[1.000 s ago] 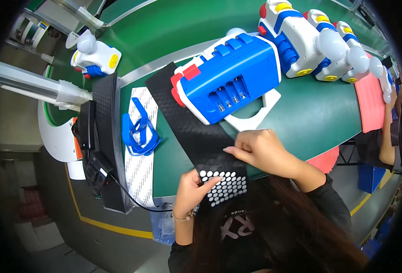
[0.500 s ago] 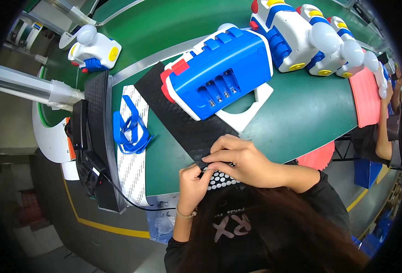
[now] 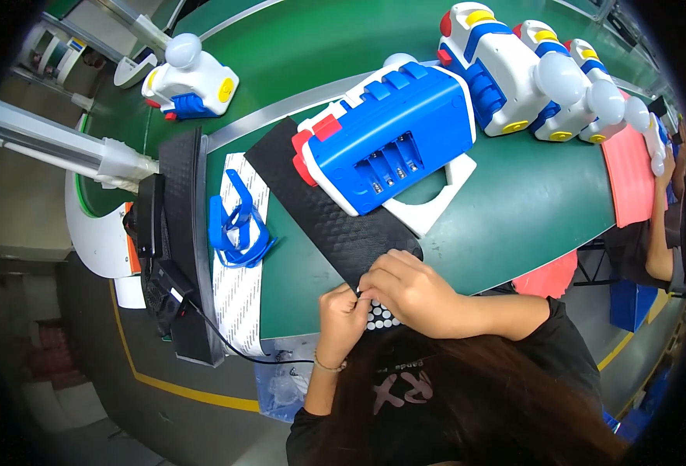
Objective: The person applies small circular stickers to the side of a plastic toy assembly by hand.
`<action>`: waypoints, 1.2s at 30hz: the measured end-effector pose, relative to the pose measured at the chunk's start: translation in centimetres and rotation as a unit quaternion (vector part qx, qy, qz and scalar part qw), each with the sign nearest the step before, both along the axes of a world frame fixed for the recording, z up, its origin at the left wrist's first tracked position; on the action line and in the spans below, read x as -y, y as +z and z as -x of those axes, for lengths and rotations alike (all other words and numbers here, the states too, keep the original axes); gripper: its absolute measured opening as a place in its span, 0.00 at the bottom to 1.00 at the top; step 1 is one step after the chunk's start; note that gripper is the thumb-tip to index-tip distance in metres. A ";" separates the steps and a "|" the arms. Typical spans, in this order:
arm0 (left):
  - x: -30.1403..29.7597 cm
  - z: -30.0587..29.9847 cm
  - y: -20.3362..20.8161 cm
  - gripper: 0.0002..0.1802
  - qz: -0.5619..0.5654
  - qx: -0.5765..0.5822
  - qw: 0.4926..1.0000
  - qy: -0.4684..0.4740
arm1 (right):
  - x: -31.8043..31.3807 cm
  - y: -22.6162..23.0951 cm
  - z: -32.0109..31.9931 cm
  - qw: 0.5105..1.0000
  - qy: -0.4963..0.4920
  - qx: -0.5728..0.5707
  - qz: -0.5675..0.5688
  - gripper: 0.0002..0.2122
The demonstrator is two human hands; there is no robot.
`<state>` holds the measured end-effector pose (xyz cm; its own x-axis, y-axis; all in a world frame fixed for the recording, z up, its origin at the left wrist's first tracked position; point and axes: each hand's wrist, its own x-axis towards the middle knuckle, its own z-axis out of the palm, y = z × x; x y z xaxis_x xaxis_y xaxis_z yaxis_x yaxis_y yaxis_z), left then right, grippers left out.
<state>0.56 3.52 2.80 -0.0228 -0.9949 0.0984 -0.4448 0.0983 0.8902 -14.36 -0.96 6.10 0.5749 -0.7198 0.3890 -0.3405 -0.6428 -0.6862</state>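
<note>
At the near edge of a black textured mat (image 3: 335, 233), my left hand (image 3: 343, 317) and my right hand (image 3: 409, 291) meet with fingers pinched together. What lies between the fingertips is too small and hidden to name. Just beneath my right hand, several round white dots (image 3: 380, 317) show in close rows on a dark backing. Beyond my hands a blue-and-white plastic toy (image 3: 436, 116) with red parts lies on the mat, its uncovered battery compartment (image 3: 389, 167) facing up. Under its right side is a white piece with a round cutout (image 3: 455, 182).
Blue looped plastic parts (image 3: 242, 233) rest on a white printed strip (image 3: 238, 299) at left. Beside them stands a black padded box (image 3: 184, 256) with a cable. Similar toys with white globes (image 3: 506, 78) line the back right; another toy (image 3: 191, 85) is far left. A co-worker's arm (image 3: 657, 241) shows at right.
The view has shifted, so the table things sit slightly lower and farther right. My right fingers have drawn in against my left fingertips, and fewer of the white dots show.
</note>
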 end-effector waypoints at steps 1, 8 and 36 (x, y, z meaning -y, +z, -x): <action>0.1 0.0 0.3 0.01 -0.007 -0.004 1.000 0.010 | -0.1 -0.1 -0.1 0.999 -0.004 -0.016 0.040 0.07; -0.1 -3.8 5.3 0.17 -0.148 0.162 0.975 -0.047 | 2.7 1.3 0.7 0.987 -0.022 0.148 -0.065 0.08; 11.9 -0.9 4.0 0.38 0.234 0.085 0.968 0.023 | 9.1 1.1 -2.9 0.950 -0.166 0.240 0.113 0.11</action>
